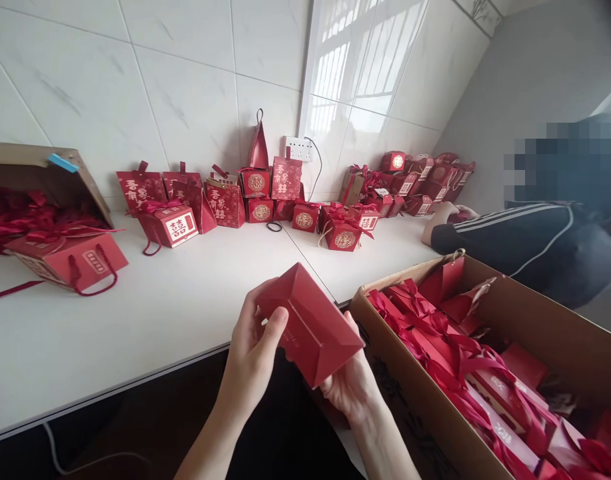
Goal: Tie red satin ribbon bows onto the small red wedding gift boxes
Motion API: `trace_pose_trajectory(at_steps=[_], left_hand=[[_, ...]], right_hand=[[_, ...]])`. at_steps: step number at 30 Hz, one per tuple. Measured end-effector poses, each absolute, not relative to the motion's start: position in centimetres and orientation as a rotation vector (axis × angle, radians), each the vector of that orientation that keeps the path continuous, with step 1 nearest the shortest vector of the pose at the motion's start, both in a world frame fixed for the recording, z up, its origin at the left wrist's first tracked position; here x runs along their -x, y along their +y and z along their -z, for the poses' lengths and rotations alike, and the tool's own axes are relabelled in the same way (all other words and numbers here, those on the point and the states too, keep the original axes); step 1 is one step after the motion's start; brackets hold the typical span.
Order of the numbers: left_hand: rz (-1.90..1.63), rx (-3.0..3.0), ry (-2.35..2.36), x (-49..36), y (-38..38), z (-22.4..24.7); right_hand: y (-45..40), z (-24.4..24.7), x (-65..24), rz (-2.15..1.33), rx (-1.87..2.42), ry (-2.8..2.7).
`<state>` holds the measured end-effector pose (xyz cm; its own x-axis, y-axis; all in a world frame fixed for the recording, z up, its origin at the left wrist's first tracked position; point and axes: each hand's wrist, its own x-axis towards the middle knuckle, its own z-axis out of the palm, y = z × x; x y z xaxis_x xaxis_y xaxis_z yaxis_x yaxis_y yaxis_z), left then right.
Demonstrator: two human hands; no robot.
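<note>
A plain red gift box (pixel 318 327) is held between both hands over the front edge of the white table, its creased, folded face turned up toward me. My left hand (pixel 258 333) grips the box's left side, thumb lying on the upper face. From below and the right, my right hand (pixel 352 380) supports it, with most of its fingers hidden behind the box. Just right of my hands stands an open cardboard box (pixel 405 393) full of red boxes with ribbons (pixel 478 363).
Decorated red boxes (pixel 225 203) line the wall on the white table (pixel 185 327). A ribboned box (pixel 70 260) and a carton of ribbons (pixel 80 170) sit at left. Another person's dark sleeve (pixel 510 230) reaches over the table at right, near stacked red boxes (pixel 425 183).
</note>
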<state>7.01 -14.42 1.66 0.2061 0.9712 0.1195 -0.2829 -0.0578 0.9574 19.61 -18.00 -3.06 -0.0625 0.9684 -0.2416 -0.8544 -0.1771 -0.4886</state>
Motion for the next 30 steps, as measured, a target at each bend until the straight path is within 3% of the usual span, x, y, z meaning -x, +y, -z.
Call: trace_pose_trajectory(at_steps=[12, 20, 23, 30], left_hand=[[-1.207, -1.201, 0.608, -6.9, -14.2, -1.3], [-1.191, -1.209, 0.560, -7.6, -14.2, -0.8], [-1.218, -1.214, 0.526, -8.2, -13.8, 0.0], [-0.910, -1.242, 0.146, -11.2, -13.0, 2.4]], right_hand=[[-17.7, 4.2, -21.0, -1.867, 0.430, -0.037], [-18.9, 3.2, -21.1, -1.686, 0.519, -0.120], [-20.9, 2.4, -21.7, -1.516, 0.664, -0.263], [-27.5, 1.6, -24.8, -0.571, 1.170, -0.585]])
